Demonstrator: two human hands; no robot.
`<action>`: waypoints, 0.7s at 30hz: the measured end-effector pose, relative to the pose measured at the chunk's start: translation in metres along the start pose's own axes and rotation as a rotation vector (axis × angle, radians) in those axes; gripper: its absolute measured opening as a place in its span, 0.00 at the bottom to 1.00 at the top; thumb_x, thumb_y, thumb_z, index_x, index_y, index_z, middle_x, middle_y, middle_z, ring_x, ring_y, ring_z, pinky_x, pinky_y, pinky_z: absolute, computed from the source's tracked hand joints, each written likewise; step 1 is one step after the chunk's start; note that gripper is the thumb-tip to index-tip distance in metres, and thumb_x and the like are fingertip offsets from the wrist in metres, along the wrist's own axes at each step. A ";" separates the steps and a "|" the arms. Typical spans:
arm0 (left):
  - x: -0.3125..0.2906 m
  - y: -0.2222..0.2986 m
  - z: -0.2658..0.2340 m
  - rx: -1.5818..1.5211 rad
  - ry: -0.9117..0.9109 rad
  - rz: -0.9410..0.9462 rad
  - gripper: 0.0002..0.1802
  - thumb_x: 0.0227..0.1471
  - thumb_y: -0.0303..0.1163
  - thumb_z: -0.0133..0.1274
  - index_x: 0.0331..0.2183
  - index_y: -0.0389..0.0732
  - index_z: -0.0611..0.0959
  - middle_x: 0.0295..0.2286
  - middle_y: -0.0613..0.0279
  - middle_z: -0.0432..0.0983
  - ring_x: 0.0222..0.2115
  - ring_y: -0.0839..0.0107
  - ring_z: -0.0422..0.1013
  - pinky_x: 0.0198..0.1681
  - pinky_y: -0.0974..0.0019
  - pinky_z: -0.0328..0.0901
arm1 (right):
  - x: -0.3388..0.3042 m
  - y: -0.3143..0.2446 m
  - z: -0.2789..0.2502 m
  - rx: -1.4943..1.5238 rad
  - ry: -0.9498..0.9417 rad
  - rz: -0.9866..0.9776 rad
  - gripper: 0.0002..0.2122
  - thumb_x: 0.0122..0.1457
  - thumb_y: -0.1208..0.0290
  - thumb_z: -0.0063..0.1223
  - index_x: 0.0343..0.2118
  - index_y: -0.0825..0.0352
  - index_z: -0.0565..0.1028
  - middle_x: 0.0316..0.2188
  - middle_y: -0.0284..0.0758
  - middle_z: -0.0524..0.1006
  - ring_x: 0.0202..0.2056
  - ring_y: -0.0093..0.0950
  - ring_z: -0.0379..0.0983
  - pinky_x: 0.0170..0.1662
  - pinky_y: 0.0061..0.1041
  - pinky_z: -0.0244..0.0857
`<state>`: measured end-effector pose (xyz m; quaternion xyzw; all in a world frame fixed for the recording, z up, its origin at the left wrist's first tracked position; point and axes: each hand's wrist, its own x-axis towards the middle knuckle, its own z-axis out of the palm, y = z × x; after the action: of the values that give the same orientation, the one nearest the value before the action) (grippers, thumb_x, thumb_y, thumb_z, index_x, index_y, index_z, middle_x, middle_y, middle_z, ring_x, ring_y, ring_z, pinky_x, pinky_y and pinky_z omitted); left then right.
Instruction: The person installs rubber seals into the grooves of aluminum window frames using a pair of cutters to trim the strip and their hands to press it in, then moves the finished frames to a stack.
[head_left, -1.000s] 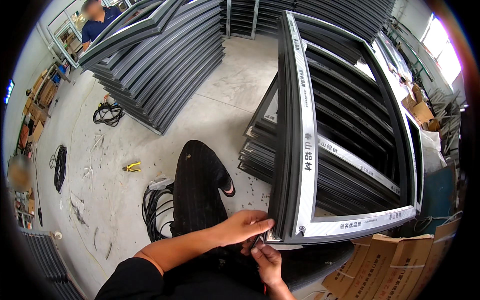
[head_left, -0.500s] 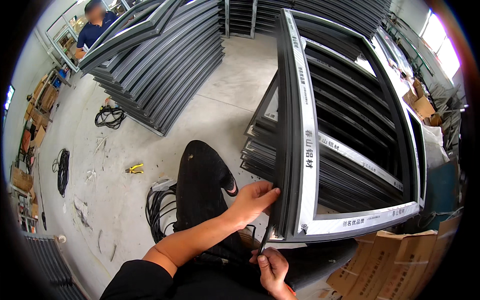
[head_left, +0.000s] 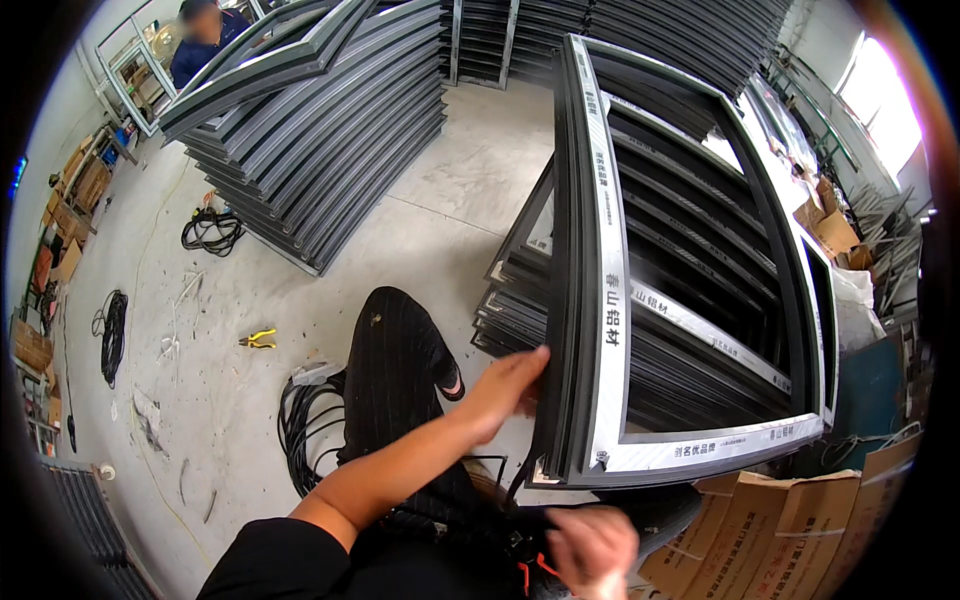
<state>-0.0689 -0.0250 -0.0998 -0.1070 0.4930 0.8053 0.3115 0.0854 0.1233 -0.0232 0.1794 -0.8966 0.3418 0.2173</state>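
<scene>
A dark grey window frame (head_left: 612, 300) with white protective film stands tilted before me. My left hand (head_left: 500, 397) grips its left edge, thumb against the dark side; the other fingers are partly hidden. From the lower left corner hangs a thin black strip (head_left: 516, 487), its lower end lost against my dark clothes. My right hand (head_left: 597, 545) is below the frame's bottom edge, apart from the strip and smeared by motion. Just left of it show the orange handles (head_left: 537, 567) of a tool, its kind unclear.
More frames (head_left: 510, 315) are stacked beneath and behind this one. A tall frame stack (head_left: 320, 160) rises at far left, with a person (head_left: 205, 45) behind it. Yellow-handled pliers (head_left: 258, 340) and a black cable coil (head_left: 300, 420) lie on the floor. Cardboard boxes (head_left: 780, 520) stand at lower right.
My right hand has let go of the black strip and moved right and down. My left hand has slid slightly up the frame's edge. The person at far left has shifted right.
</scene>
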 end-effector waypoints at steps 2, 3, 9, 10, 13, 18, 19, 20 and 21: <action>-0.015 -0.011 0.004 0.023 0.027 -0.003 0.24 0.60 0.49 0.42 0.41 0.35 0.76 0.29 0.66 0.74 0.29 0.78 0.69 0.33 0.72 0.66 | 0.014 0.011 -0.039 -0.174 0.028 -0.031 0.09 0.47 0.81 0.49 0.32 0.69 0.77 0.23 0.35 0.76 0.23 0.32 0.70 0.30 0.30 0.63; -0.027 -0.005 0.018 -0.018 0.063 -0.023 0.24 0.60 0.49 0.41 0.41 0.35 0.76 0.29 0.66 0.74 0.29 0.78 0.69 0.33 0.73 0.65 | 0.021 0.025 -0.056 -0.307 0.132 -0.068 0.10 0.47 0.81 0.46 0.33 0.70 0.76 0.24 0.35 0.76 0.23 0.31 0.68 0.31 0.29 0.61; -0.001 -0.045 0.009 0.010 0.149 0.252 0.22 0.60 0.43 0.42 0.38 0.30 0.77 0.30 0.61 0.75 0.29 0.73 0.68 0.35 0.70 0.62 | 0.062 0.111 -0.102 -0.411 -0.257 0.387 0.13 0.47 0.65 0.56 0.16 0.71 0.71 0.16 0.42 0.69 0.22 0.42 0.64 0.29 0.36 0.56; 0.001 -0.049 0.005 0.203 0.224 0.294 0.23 0.60 0.42 0.42 0.39 0.29 0.77 0.32 0.57 0.75 0.31 0.71 0.68 0.38 0.69 0.62 | 0.062 0.110 -0.084 -0.416 -0.007 0.189 0.19 0.47 0.63 0.57 0.10 0.71 0.65 0.10 0.42 0.63 0.18 0.43 0.62 0.26 0.38 0.54; -0.015 -0.032 0.008 0.201 0.292 0.323 0.23 0.59 0.43 0.43 0.41 0.29 0.77 0.32 0.56 0.76 0.32 0.72 0.68 0.39 0.69 0.62 | 0.056 0.098 -0.074 -0.538 -0.031 0.266 0.19 0.47 0.65 0.57 0.10 0.70 0.63 0.11 0.42 0.63 0.18 0.43 0.62 0.26 0.38 0.54; 0.002 -0.005 -0.031 0.294 0.182 0.287 0.25 0.59 0.44 0.43 0.40 0.28 0.76 0.31 0.57 0.76 0.32 0.73 0.69 0.39 0.70 0.62 | 0.061 0.074 -0.043 -0.559 0.094 0.324 0.18 0.49 0.67 0.56 0.10 0.68 0.63 0.11 0.40 0.63 0.17 0.41 0.61 0.25 0.36 0.53; 0.017 0.000 -0.038 0.307 0.169 0.284 0.25 0.59 0.45 0.42 0.40 0.29 0.76 0.30 0.57 0.75 0.32 0.74 0.69 0.39 0.70 0.62 | 0.068 0.072 -0.039 -0.581 0.107 0.333 0.18 0.50 0.67 0.55 0.10 0.68 0.63 0.11 0.40 0.63 0.17 0.41 0.62 0.25 0.36 0.53; 0.030 0.006 -0.041 0.310 0.148 0.290 0.25 0.59 0.45 0.42 0.40 0.29 0.77 0.30 0.58 0.75 0.31 0.74 0.69 0.38 0.71 0.62 | 0.075 0.075 -0.034 -0.598 0.097 0.318 0.18 0.51 0.68 0.55 0.10 0.69 0.63 0.11 0.40 0.63 0.17 0.41 0.61 0.26 0.36 0.54; 0.041 0.015 -0.039 0.248 0.128 0.252 0.26 0.59 0.46 0.42 0.39 0.29 0.77 0.30 0.58 0.75 0.31 0.73 0.69 0.39 0.70 0.62 | 0.083 0.076 -0.031 -0.616 0.135 0.317 0.18 0.51 0.67 0.55 0.10 0.69 0.63 0.11 0.40 0.63 0.17 0.41 0.60 0.25 0.35 0.53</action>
<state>-0.1155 -0.0472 -0.1274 -0.0561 0.6167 0.7626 0.1871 -0.0119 0.1837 -0.0010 -0.0591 -0.9579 0.0959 0.2641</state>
